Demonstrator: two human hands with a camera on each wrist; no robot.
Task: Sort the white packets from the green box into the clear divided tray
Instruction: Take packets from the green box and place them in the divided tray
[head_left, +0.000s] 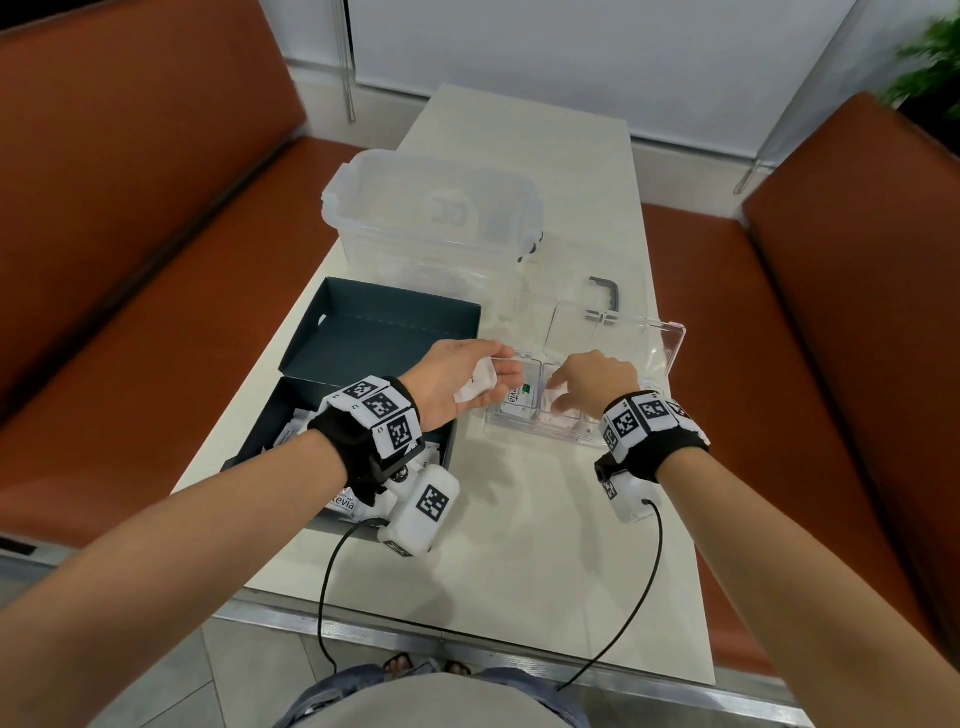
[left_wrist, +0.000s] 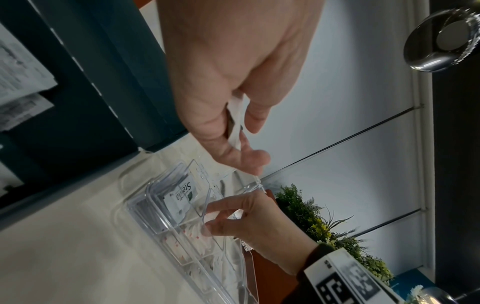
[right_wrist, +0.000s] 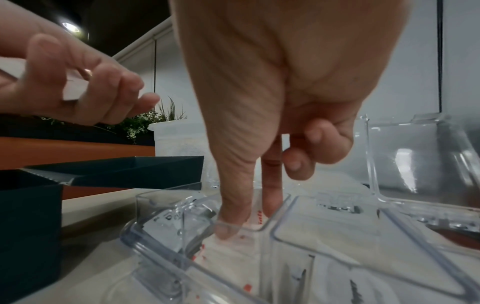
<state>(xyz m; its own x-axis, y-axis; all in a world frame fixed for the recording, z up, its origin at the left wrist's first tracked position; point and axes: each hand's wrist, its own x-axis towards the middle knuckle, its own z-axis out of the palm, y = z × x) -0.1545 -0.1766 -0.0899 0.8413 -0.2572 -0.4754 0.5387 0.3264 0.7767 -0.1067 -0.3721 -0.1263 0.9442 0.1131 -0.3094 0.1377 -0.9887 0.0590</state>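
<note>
Nearest the head camera, two bare forearms with black wrist straps carrying white marker blocks reach out over a pale table (head_left: 545, 519). The left hand (head_left: 457, 382) hovers between the green box (head_left: 260, 441) and the clear tray (head_left: 540, 436); its grip is closed on a few white packets (head_left: 475, 387), thumb on one side, fingers curled on the other, held above the tray's left end. The right hand (head_left: 597, 382) reaches down into the tray — thumb and forefinger extend into a middle compartment and press on the white packets with red print lying there, while the other fingers are curled up; whether it pinches one I cannot tell.

The tray sits right of the green box, its hinged clear lid (head_left: 623, 338) open and lying back behind it. Its left compartment holds a packet (head_left: 517, 400) printed "Stevia" with a green mark; other compartments hold more white packets.

The green box is open, lid tilted back, and white packets lie inside under the left wrist. Behind it stands a large clear tub (head_left: 431, 218), and a small dark handle (head_left: 605, 291) lies right of that. Orange-brown benches (head_left: 130, 208) flank the table.
</note>
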